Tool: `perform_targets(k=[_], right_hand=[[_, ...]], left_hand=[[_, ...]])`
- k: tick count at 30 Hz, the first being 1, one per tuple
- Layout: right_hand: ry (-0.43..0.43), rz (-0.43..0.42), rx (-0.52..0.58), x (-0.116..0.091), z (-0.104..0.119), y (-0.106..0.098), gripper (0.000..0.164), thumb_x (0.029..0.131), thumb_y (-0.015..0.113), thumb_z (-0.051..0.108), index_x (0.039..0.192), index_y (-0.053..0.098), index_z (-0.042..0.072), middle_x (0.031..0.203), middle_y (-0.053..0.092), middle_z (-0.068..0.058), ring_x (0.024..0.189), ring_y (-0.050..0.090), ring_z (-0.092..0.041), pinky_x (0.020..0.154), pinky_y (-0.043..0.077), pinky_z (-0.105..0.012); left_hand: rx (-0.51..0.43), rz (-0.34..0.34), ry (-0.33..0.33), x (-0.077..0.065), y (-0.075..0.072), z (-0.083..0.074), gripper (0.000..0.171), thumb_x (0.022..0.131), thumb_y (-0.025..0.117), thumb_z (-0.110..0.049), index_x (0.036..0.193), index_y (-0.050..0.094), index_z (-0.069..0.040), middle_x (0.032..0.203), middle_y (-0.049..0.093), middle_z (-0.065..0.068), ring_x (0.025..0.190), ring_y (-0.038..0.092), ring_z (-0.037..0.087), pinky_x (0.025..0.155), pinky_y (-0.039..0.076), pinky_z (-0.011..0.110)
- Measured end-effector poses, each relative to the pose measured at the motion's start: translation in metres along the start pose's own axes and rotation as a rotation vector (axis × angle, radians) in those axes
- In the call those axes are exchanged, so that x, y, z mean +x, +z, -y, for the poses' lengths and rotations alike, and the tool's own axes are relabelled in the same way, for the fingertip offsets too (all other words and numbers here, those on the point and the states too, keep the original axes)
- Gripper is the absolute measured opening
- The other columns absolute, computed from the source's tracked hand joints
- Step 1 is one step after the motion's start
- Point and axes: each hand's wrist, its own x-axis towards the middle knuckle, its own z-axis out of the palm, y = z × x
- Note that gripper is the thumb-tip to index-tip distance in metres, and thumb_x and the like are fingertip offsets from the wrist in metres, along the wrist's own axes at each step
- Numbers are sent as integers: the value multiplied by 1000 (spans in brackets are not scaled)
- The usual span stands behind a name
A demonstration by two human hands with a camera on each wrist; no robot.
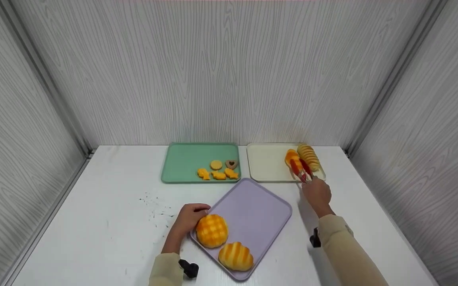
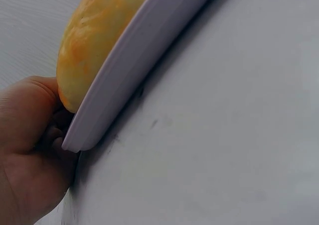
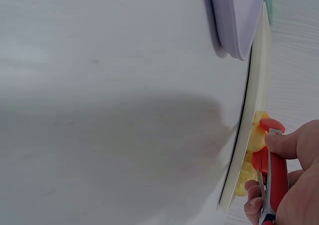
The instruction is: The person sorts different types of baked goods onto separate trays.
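My right hand point(image 1: 317, 194) grips red-tipped tongs point(image 1: 295, 167) over the cream tray point(image 1: 266, 163) at the back right. The tong tips lie at an orange-yellow bread point(image 1: 291, 155), beside a long ridged bread roll point(image 1: 309, 156). In the right wrist view, thumb and fingers close round the tongs' red handle point(image 3: 279, 182). At the left corner of a lilac tray point(image 1: 257, 210), my left hand point(image 1: 189, 218) holds the rim, its fingers partly hidden in the left wrist view. A round checked bun point(image 1: 212, 231) sits by that hand, with a striped bread point(image 1: 235, 256) nearer me.
A green tray point(image 1: 189, 161) at the back holds several small orange biscuits, a round yellow one point(image 1: 216, 165) and a brown heart-marked one point(image 1: 231, 163). Wood-grain panels point(image 1: 205, 71) enclose the white table point(image 1: 113, 206) at the back and both sides.
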Motion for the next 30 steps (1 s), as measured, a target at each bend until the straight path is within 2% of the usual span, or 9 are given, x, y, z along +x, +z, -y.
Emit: perform_targets(k=[2, 9, 18, 24, 27, 30], right_hand=[[4, -6, -8, 5, 2, 2, 32, 92, 62, 21, 100, 67, -10, 93, 70, -26, 81, 67, -41, 69, 54, -52], [20, 11, -28, 16, 6, 3, 32, 91, 61, 20, 102, 68, -10, 97, 71, -27, 83, 67, -42, 72, 54, -53], [15, 4, -49, 19, 2, 8, 46, 92, 65, 27, 115, 63, -13, 105, 69, -31, 93, 67, -47, 79, 54, -56], [-36, -38, 15, 8, -3, 2, 59, 91, 72, 30, 125, 59, -15, 108, 67, -35, 95, 66, -50, 82, 54, -58], [-81, -18, 43, -4, -3, -6, 63, 91, 72, 32, 130, 56, -15, 115, 65, -35, 100, 65, -51, 85, 52, -60], [-124, 15, 68, -21, -2, -14, 58, 92, 71, 32, 126, 58, -13, 116, 65, -34, 102, 64, -51, 86, 50, -60]], left_hand=[[3, 6, -1, 0, 0, 0, 24, 99, 60, -12, 117, 75, -6, 122, 71, 14, 121, 62, 31, 104, 50, 49], [-25, 12, -9, 0, 1, 0, 25, 99, 61, -13, 118, 75, -5, 123, 71, 15, 122, 61, 32, 105, 48, 49], [-1, 12, -5, -2, 0, -1, 25, 99, 60, -12, 118, 75, -6, 122, 71, 14, 122, 61, 32, 105, 48, 50], [11, 26, -9, -3, 0, 0, 25, 100, 60, -14, 120, 74, -7, 124, 71, 13, 123, 61, 32, 106, 48, 50], [-1, 23, -12, -3, 0, -1, 25, 99, 60, -13, 119, 74, -6, 124, 70, 14, 123, 61, 33, 105, 48, 50], [-14, 18, -24, -3, -1, -3, 25, 99, 60, -12, 119, 74, -6, 125, 70, 15, 124, 60, 34, 104, 49, 50]])
